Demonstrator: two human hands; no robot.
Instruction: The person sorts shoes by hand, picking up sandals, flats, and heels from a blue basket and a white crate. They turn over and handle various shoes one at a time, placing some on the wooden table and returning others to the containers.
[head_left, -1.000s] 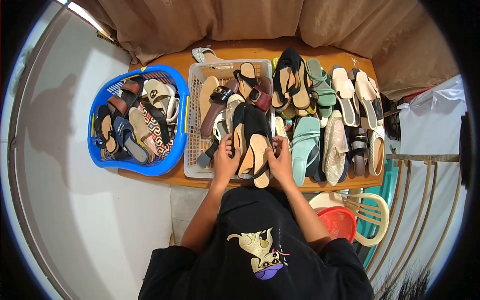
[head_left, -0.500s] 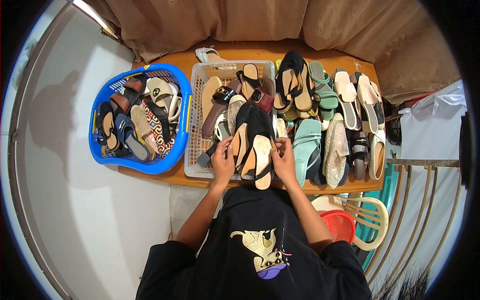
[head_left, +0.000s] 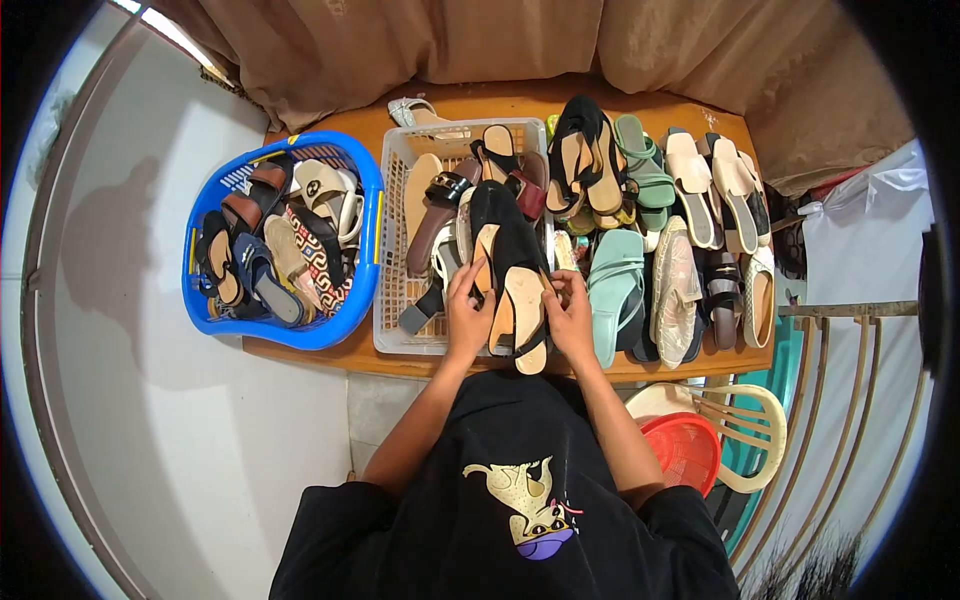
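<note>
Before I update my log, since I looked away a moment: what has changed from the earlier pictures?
The held black sandals have moved slightly forward, their far ends now hiding more of the burgundy sandal. The left hand has shifted rightward, closer against them. Nothing was let go; the right hand stays at their right side. The blue basket and white basket look unchanged.

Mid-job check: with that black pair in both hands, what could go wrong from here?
The black sandals sit between the left hand and right hand, so one might slip into the white basket. The right hand is close to the mint sandal, which lies near the table's front edge and could get nudged off. A similar-looking black pair lies behind the mint sandal, so the pairs might get mixed up.
</note>
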